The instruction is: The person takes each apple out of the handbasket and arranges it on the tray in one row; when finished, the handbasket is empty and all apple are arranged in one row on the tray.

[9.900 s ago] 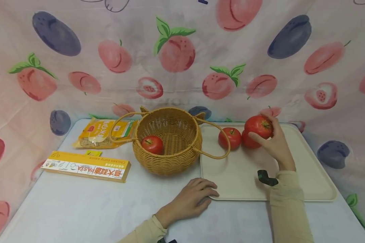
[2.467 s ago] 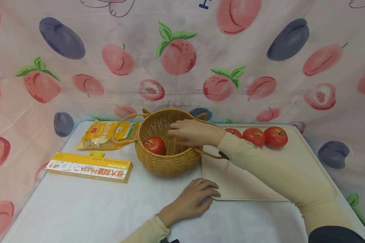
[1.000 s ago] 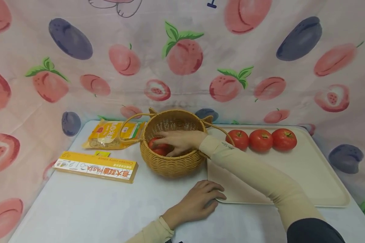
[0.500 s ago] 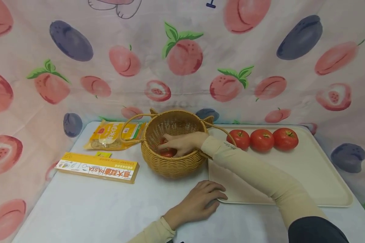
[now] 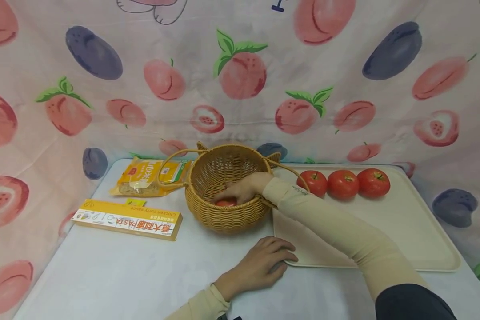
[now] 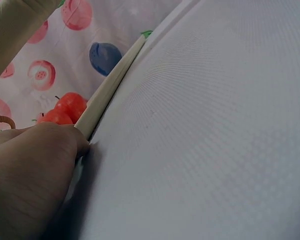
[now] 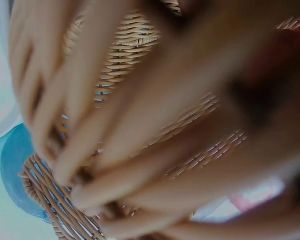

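In the head view my right hand [image 5: 246, 186] reaches over the rim into the wicker basket [image 5: 224, 222]. Its fingers bend round a red apple [image 5: 226, 202] low inside, most of which the hand and rim hide. The right wrist view shows mainly blurred wicker [image 7: 125, 60], and the fingers cannot be made out there. My left hand [image 5: 260, 264] lies on the table with loosely bent fingers at the near left corner of the cream tray [image 5: 364, 240]. The left wrist view has that hand [image 6: 32, 170] against the tray's edge [image 6: 107, 90].
Three red apples, left [image 5: 314, 183], middle [image 5: 343, 184] and right [image 5: 374, 182], stand in a row at the tray's back. Left of the basket lie a yellow food packet [image 5: 144, 178] and a pasta box [image 5: 128, 221]. A fruit-print cloth [image 5: 240, 120] hangs behind.
The right hand left the tray, where three apples now stand in a row, and went into the basket. There it took hold of the apple, which has shifted right. The left hand stayed put.
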{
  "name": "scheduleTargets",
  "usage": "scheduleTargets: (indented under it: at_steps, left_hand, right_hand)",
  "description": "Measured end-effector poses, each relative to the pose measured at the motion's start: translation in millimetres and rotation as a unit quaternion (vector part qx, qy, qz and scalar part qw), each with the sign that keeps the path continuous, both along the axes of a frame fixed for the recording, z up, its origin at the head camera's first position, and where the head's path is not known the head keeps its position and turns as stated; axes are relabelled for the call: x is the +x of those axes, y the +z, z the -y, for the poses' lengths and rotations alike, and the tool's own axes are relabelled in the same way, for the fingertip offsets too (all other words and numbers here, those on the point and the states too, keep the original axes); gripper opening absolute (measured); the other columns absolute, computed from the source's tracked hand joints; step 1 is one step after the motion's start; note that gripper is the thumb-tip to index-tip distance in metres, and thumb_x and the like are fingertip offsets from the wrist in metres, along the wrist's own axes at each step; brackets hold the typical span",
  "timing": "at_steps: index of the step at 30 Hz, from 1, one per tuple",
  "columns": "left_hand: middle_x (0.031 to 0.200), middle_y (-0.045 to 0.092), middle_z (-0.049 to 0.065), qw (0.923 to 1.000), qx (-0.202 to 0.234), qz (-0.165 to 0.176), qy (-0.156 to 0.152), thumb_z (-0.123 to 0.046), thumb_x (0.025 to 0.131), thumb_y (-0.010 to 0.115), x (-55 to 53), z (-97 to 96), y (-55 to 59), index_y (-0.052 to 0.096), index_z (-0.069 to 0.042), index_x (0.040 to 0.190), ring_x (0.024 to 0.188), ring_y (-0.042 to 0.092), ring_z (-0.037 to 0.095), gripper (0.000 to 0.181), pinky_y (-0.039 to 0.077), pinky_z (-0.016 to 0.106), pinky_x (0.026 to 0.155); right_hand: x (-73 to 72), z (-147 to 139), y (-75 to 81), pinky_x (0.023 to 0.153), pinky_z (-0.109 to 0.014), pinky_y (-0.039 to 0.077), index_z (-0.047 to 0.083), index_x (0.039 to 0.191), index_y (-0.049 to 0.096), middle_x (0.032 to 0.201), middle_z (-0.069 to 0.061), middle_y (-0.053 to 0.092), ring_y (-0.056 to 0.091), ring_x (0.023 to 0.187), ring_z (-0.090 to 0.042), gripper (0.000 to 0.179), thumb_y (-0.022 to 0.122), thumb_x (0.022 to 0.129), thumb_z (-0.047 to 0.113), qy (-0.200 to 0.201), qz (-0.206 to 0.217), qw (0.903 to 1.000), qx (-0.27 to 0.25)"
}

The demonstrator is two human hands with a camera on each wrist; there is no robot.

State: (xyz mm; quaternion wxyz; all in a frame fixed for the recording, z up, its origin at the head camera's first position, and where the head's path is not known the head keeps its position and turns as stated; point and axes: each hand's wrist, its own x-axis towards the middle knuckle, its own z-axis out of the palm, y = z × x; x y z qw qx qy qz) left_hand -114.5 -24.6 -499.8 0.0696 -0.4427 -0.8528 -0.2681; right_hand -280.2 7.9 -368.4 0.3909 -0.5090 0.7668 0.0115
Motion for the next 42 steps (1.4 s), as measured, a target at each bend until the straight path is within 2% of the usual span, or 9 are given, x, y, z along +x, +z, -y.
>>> scheduleTargets:
  at_steps: [5, 9, 14, 17, 21, 29, 32, 37, 42]
  left_hand:
    - [0.129, 0.053, -0.008, 1.0000, 0.002, -0.002, -0.001, -0.021, 0.093, 0.055, -0.3, 0.5, 1.7, 0.062, -0.027, 0.116, 0.124, 0.045, 0.008, 0.024, 0.034, 0.028, 0.110]
    - [0.129, 0.054, -0.008, 1.0000, 0.005, -0.007, -0.001, -0.021, 0.093, 0.055, -1.1, 0.7, 2.0, 0.061, -0.027, 0.116, 0.123, 0.045, 0.009, 0.025, 0.034, 0.028, 0.110]
    - [0.129, 0.053, -0.009, 1.0000, 0.004, -0.006, -0.002, -0.021, 0.093, 0.054, -0.9, 0.2, 0.0, 0.061, -0.028, 0.116, 0.123, 0.045, 0.008, 0.025, 0.034, 0.029, 0.110]
    - [0.129, 0.053, -0.009, 1.0000, 0.003, -0.009, -0.001, -0.022, 0.093, 0.054, -0.5, 0.6, -1.1, 0.061, -0.028, 0.117, 0.123, 0.044, 0.008, 0.025, 0.035, 0.028, 0.110]
    - [0.130, 0.053, -0.009, 0.9999, 0.000, -0.013, 0.002, -0.022, 0.093, 0.054, 0.0, 1.1, -0.4, 0.061, -0.029, 0.117, 0.123, 0.045, 0.008, 0.026, 0.035, 0.029, 0.109]
    - [0.130, 0.053, -0.009, 1.0000, -0.001, -0.008, 0.001, -0.022, 0.093, 0.054, 0.1, 0.7, 2.1, 0.061, -0.029, 0.117, 0.123, 0.045, 0.008, 0.026, 0.034, 0.029, 0.110]
    - [0.130, 0.053, -0.009, 0.9999, -0.002, -0.012, 0.001, -0.022, 0.093, 0.054, 0.0, 0.0, 1.6, 0.061, -0.029, 0.117, 0.123, 0.045, 0.008, 0.025, 0.034, 0.029, 0.110]
    - [0.130, 0.053, -0.009, 1.0000, -0.003, -0.009, 0.003, -0.023, 0.093, 0.054, 0.6, -0.5, 1.1, 0.061, -0.029, 0.117, 0.123, 0.045, 0.008, 0.025, 0.035, 0.030, 0.110]
    - [0.129, 0.053, -0.009, 1.0000, 0.000, 0.000, 0.004, -0.022, 0.093, 0.055, 1.1, 0.5, 0.6, 0.061, -0.028, 0.116, 0.123, 0.044, 0.008, 0.025, 0.035, 0.030, 0.109]
  right_hand:
    - [-3.2, 1, -3.4, 0.111, -0.032, 0.034, 0.020, 0.145, 0.036, 0.143, -0.005, 0.043, 0.041, 0.132, -0.018, 0.057, 0.057, 0.092, 0.015, 0.008, 0.015, 0.9990, -0.042]
    - [-4.2, 0, -2.7, 0.106, -0.030, 0.039, 0.019, 0.142, 0.040, 0.139, -0.004, 0.048, 0.047, 0.125, -0.016, 0.055, 0.060, 0.091, 0.019, 0.009, 0.006, 0.9983, -0.058]
    - [-3.9, -2, -1.1, 0.099, -0.029, 0.044, 0.016, 0.139, 0.043, 0.132, -0.006, 0.054, 0.053, 0.115, -0.017, 0.049, 0.057, 0.092, 0.025, 0.034, -0.027, 0.9952, -0.088]
    - [-2.4, -5, 0.1, 0.097, -0.031, 0.045, 0.021, 0.140, 0.041, 0.131, -0.006, 0.052, 0.052, 0.116, -0.019, 0.053, 0.058, 0.090, 0.030, 0.024, -0.055, 0.9939, -0.093]
    - [0.4, -8, 3.2, 0.096, -0.036, 0.045, 0.030, 0.141, 0.038, 0.134, -0.006, 0.047, 0.049, 0.118, -0.021, 0.060, 0.062, 0.086, 0.040, -0.023, -0.084, 0.9919, -0.093]
    - [-3.3, -16, 9.1, 0.102, -0.045, 0.043, 0.036, 0.140, 0.037, 0.140, -0.008, 0.040, 0.044, 0.128, -0.026, 0.063, 0.065, 0.084, 0.041, -0.076, -0.098, 0.9842, -0.126]
    - [-3.3, -20, 12.3, 0.100, -0.044, 0.044, 0.038, 0.139, 0.037, 0.141, -0.008, 0.037, 0.045, 0.126, -0.026, 0.064, 0.066, 0.083, 0.041, -0.085, -0.094, 0.9813, -0.145]
    - [-3.2, -27, 14.3, 0.093, -0.034, 0.047, 0.033, 0.138, 0.041, 0.130, -0.003, 0.038, 0.053, 0.108, -0.017, 0.062, 0.067, 0.082, 0.039, -0.081, -0.095, 0.9731, -0.194]
    - [-3.1, -34, 16.0, 0.093, -0.034, 0.048, 0.026, 0.138, 0.043, 0.134, -0.004, 0.036, 0.053, 0.109, -0.016, 0.060, 0.066, 0.084, 0.035, -0.077, -0.093, 0.9635, -0.239]
